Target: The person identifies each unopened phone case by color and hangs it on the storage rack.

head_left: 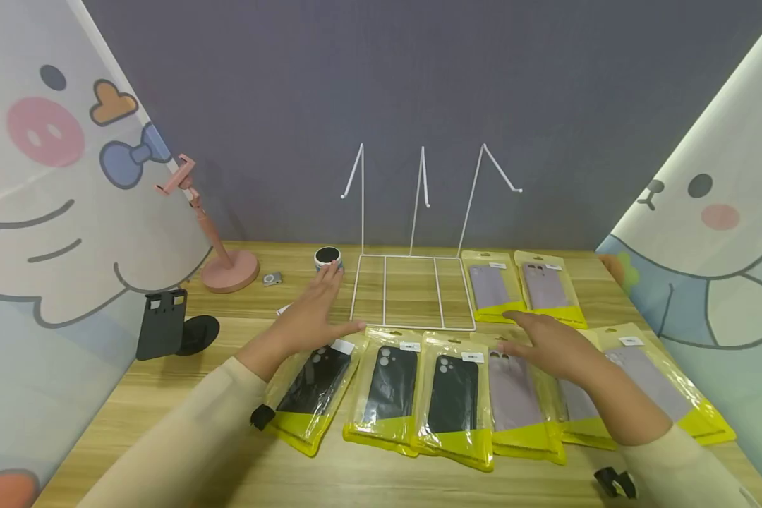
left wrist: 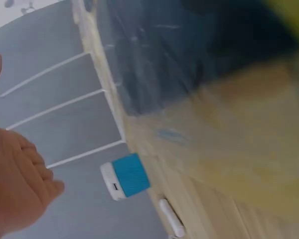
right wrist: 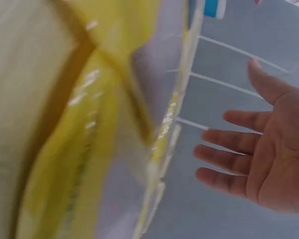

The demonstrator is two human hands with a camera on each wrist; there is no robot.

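Observation:
My left hand (head_left: 307, 314) hovers with straight fingers and thumb spread, between a bagged black phone case (head_left: 314, 384) and a small round speaker (head_left: 328, 256). Two more bagged black cases (head_left: 390, 388) (head_left: 455, 395) lie beside that one. Over the bagged purple phone cases on the right, my right hand (head_left: 555, 346) is held with fingers extended. In the right wrist view its palm (right wrist: 281, 154) shows nothing held. One bagged purple case (head_left: 514, 402) lies next to the black ones, others (head_left: 648, 381) under and beyond the right forearm.
A white wire rack (head_left: 413, 328) with three upright hooks stands behind the front row. Two bagged purple cases (head_left: 490, 286) (head_left: 545, 286) lie at its right. Leftward are a pink phone stand (head_left: 230, 271), a black phone stand (head_left: 161, 328) and a small grey device (head_left: 271, 279).

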